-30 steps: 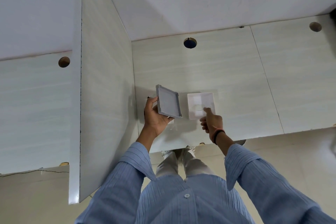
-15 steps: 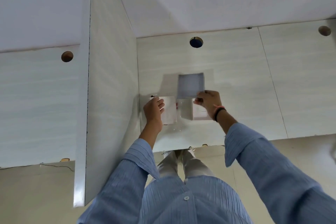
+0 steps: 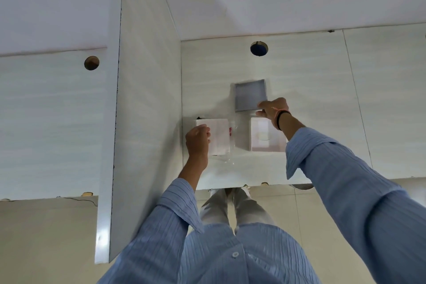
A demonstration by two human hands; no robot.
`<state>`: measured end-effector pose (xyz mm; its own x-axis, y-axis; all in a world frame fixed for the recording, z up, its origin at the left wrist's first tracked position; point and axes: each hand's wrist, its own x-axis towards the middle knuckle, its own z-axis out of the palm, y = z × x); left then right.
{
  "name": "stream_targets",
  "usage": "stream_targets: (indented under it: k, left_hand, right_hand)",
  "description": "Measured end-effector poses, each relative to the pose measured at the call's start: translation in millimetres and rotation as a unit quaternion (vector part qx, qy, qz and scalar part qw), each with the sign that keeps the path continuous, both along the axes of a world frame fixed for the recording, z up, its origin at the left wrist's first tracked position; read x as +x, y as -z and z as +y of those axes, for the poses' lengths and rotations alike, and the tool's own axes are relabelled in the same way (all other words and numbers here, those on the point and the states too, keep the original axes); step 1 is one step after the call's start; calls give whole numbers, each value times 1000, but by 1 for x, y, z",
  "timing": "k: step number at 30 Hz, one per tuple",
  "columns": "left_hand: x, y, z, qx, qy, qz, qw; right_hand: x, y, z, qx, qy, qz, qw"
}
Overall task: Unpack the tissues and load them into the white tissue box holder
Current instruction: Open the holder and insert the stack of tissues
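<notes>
A pack of white tissues [image 3: 220, 136] in clear plastic lies on the white desk [image 3: 322, 110], close to the partition. My left hand [image 3: 198, 139] is curled over the pack's left side. To its right stands the white tissue box holder [image 3: 264, 137], an oval slot showing on its face. Just behind the holder, a flat grey panel [image 3: 250, 97] lies on or just above the desk. My right hand [image 3: 273, 109] pinches the panel's near right corner.
A tall white partition [image 3: 143, 122] walls off the desk on the left, right next to the tissue pack. Round cable holes [image 3: 259, 48] [image 3: 91, 62] sit at the back. The desk's front edge [image 3: 253, 184] runs just above my legs.
The grey panel passed from my left hand to my right and moved back behind the holder. My left hand dropped onto the tissue pack.
</notes>
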<state>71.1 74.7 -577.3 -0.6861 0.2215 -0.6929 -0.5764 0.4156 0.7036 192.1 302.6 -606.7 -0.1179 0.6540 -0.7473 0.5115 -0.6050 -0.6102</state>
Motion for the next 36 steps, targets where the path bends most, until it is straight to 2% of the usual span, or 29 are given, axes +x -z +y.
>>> stream_targets:
  k: [4,8,10,14,17,25,33,36]
  left_hand:
    - [2,-3,0,-4,5,0,1000]
    - [3,-4,0,-16,11,1,1000]
    - [4,-3,1,-34,18,17,999]
    - [6,-3,2,-88,36,57,994]
    - [6,-4,1,-105,22,63,992]
    - [7,-4,-2,-97,31,73,992]
    - [4,2,-3,-106,42,88,990]
    - [3,5,-5,-115,57,102,987]
  right_hand:
    - [8,-3,-6,-5,20,15,1000]
    - [27,-15,-17,166,-31,-85,982]
    - [42,-16,-25,197,-71,-138,968]
    - [71,-4,-46,131,-149,-233,952]
    - [82,4,-59,102,-193,-233,948]
    - [77,2,-61,130,-227,-246,933]
    - [78,-2,-61,123,-200,-217,947]
    - [70,-10,-68,208,-194,-205,937]
